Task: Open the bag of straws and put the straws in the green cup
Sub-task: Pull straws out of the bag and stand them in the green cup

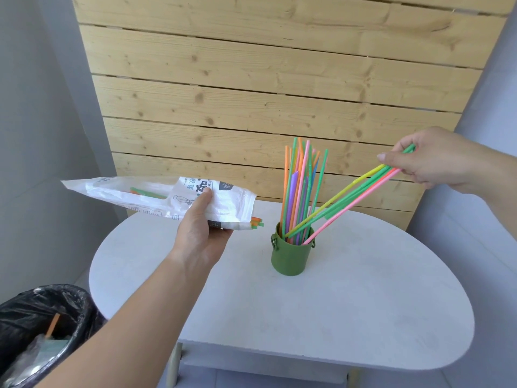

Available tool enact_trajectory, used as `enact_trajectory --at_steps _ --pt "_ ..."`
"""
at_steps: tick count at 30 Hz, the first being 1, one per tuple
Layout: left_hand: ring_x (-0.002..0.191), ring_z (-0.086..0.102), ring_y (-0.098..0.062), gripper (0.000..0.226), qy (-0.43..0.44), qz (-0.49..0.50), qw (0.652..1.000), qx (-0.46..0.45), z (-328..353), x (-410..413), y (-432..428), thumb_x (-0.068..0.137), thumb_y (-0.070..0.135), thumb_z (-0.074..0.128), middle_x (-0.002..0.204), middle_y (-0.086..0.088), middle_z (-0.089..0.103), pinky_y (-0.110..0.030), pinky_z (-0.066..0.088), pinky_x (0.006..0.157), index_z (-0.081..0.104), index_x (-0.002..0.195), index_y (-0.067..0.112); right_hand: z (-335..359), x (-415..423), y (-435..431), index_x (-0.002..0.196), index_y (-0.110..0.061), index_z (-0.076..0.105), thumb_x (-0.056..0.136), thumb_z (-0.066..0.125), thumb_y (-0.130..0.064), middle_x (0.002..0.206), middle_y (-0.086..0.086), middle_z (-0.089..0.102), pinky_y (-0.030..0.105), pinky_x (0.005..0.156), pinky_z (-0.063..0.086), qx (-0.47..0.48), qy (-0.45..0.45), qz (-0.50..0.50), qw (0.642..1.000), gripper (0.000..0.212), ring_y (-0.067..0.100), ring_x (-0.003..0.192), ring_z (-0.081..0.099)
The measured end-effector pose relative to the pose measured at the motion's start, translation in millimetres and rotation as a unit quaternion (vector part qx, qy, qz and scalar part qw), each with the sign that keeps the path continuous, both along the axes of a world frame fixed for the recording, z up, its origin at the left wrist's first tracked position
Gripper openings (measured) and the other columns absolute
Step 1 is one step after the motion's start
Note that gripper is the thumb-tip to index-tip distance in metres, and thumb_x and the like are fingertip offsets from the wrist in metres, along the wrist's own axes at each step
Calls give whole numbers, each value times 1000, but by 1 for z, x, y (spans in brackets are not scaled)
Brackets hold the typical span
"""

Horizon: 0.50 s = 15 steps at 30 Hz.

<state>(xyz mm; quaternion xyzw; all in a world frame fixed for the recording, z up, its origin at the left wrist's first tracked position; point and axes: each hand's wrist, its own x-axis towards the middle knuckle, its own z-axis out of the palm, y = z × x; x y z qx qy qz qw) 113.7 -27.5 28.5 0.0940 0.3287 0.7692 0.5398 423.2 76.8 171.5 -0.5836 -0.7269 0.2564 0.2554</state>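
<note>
Right hand (428, 159) pinches a slanted bundle of straws (361, 193) at their top ends, lower tips already inside the green cup (291, 257) mid-table. Left hand (201, 228) grips the bag (156, 197) left of cup, a few straws poking from its open end. Tip: swing bundle upright, then release, or it may tip the cup.
</note>
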Motion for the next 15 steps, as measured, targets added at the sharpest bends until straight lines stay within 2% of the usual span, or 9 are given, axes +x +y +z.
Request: enact_trajectory --at_steps 7,11,15 --pt "84 77 -20 13 9 -2 1000 -4 0 1 0 102 20 61 90 -4 79 -42 63 83 70 101 10 -2 -11 -5 82 -7 66 92 70 -33 58 6 38 23 48 23 12 -10 35 999 28 20 45 27" --pt "92 74 -23 13 4 2 1000 -7 0 2 0 102 20 62 92 -5 77 -45 60 90 70 100 10 -3 -26 0 83 -7 67 91 70 -34 52 5 39 24 48 24 16 -33 47 998 28 21 45 29" --pt "96 73 -25 13 -1 2 1000 -6 0 1 0 101 20 62 88 -5 78 -47 58 95 70 99 10 -3 -44 7 83 -7 65 90 71 -32 45 2 41 20 42 24 16 -56 58 997 27 18 39 29"
